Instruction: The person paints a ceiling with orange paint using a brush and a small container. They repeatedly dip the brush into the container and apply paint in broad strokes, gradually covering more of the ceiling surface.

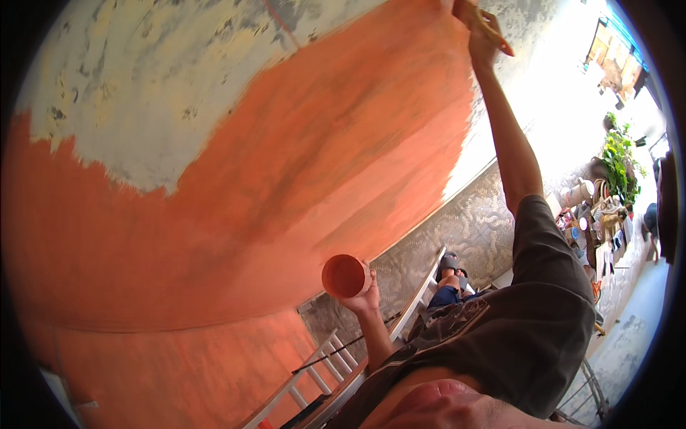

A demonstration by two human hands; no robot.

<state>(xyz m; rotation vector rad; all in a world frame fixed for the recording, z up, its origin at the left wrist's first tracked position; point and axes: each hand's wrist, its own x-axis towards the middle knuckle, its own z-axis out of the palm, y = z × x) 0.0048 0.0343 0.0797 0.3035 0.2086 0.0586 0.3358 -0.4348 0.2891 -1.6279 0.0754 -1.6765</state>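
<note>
My right hand [479,36] is raised high at the top of the view, shut on a paintbrush [498,41] with a pale wooden handle, held against the wall. The wall [286,164] is covered in a wide band of fresh orange paint, with bare, mottled grey-cream plaster [143,86] above left. My left hand [363,300] is lower, at the middle of the view, gripping a small round cup [344,275] filled with orange paint. The cup is held away from the wall, its open mouth facing me.
A white metal ladder [321,365] runs under me, with my sandalled feet [451,268] on its rungs. Patterned grey tiles [457,229] line the wall's base. On the right stand potted green plants [618,161], and buckets and clutter [589,214] lie on the concrete ground.
</note>
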